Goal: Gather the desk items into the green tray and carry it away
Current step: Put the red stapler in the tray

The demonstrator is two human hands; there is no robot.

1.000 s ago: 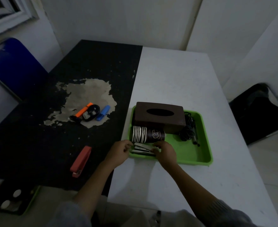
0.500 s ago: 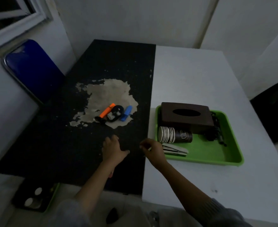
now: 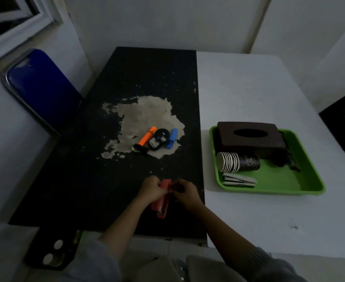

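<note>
Red plastic stapler (image 3: 161,200): lying on the black surface (image 3: 86,180), now under both hands; a moment ago they were at the green plastic tray (image 3: 310,181)
Left hand (image 3: 151,189): grip pinching the stapler's far end
Right hand (image 3: 184,192): grip pinching alongside
Meaning: stapler probably goes next to the tray, well apart to the right

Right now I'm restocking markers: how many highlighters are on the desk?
2: an orange highlighter and a blue highlighter, either side of a black oval item on the worn patch. Others may hide in the tray.

1. Tray (image 3: 314,187) sits on the right table (image 3: 249,88).
2. In it: box (image 3: 249,137) behind, cups (image 3: 237,164) before it, stapler (image 3: 238,180) nearest.
3. Markers (image 3: 147,137) lie on the left table (image 3: 147,78).
</note>
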